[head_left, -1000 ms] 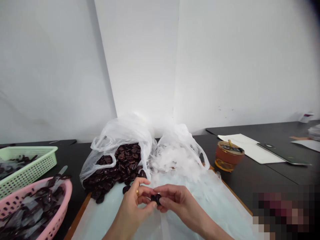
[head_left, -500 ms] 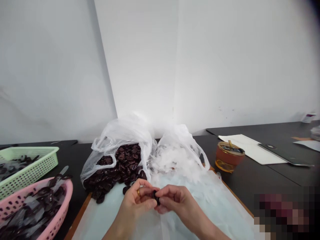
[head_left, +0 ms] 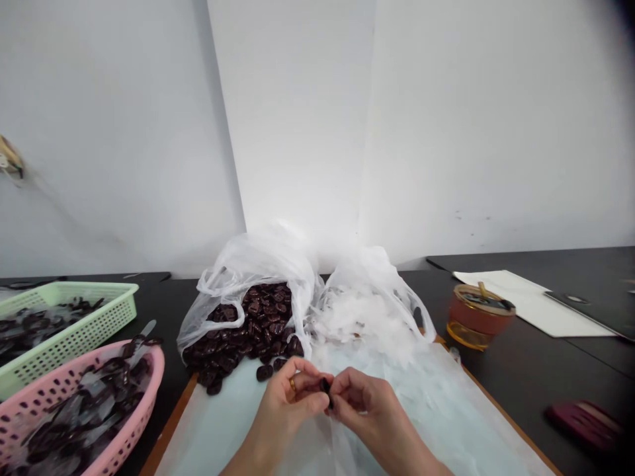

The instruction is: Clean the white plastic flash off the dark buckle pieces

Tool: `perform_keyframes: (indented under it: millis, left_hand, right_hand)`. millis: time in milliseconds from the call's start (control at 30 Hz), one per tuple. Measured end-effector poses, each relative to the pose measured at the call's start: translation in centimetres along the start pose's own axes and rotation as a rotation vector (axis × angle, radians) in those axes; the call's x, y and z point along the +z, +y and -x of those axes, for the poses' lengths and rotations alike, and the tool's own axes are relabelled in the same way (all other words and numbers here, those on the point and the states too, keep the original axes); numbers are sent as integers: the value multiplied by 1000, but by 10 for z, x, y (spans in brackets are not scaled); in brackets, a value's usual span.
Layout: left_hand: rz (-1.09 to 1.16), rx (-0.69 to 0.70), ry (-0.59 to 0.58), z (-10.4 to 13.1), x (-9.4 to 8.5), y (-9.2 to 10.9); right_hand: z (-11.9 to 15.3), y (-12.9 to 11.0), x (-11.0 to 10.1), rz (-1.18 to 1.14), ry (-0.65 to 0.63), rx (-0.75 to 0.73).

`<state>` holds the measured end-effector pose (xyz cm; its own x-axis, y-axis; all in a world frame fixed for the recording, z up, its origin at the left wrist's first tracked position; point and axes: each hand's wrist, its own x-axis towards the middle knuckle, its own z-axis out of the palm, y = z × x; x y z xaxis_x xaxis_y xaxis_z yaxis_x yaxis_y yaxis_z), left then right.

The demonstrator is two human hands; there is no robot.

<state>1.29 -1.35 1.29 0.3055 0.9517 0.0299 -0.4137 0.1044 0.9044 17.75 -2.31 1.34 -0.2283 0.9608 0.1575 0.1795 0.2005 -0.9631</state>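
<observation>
Fingertips of my left hand [head_left: 296, 398], with a gold ring on one finger, pinch a small dark glossy piece [head_left: 325, 387]. From the other side my right hand [head_left: 364, 400] grips the same piece, its thumb and fingers closed on it. The piece is mostly hidden by the fingers, so its exact kind is unclear. Beyond my left hand, similar dark brown pieces [head_left: 265, 320] spill from a white plastic bag [head_left: 292, 254]. A second bag [head_left: 381, 264] beside it holds thin white, translucent bits [head_left: 347, 314]. Pale sheeting [head_left: 223, 423] lies under my hands.
To the left stand a pink basket [head_left: 157, 377] and a green basket [head_left: 126, 305], both holding dark pieces with clear strips. On the right are an amber cup [head_left: 479, 320], white paper [head_left: 526, 301], a phone-like dark slab [head_left: 595, 311] and a blurred maroon item [head_left: 583, 423].
The view has turned slightly left, so everything sits further right in the picture. Both hands keep hold of the small dark piece, and its tilt between the fingers has altered a little.
</observation>
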Motion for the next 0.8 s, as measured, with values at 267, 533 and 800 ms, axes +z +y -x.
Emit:
perform_keyframes:
  millis: [267,533,800]
  left_hand:
    - [-107,-19,52,1,9,6]
    - [-134,-98,33,4,5,0]
    - [-119,-123,32,3,4,3]
  right_hand:
    - [2,0,2,285,145,-291]
    - [3,-7,-5,203,113,-247]
    - [1,-1,2,-307,-8,-65]
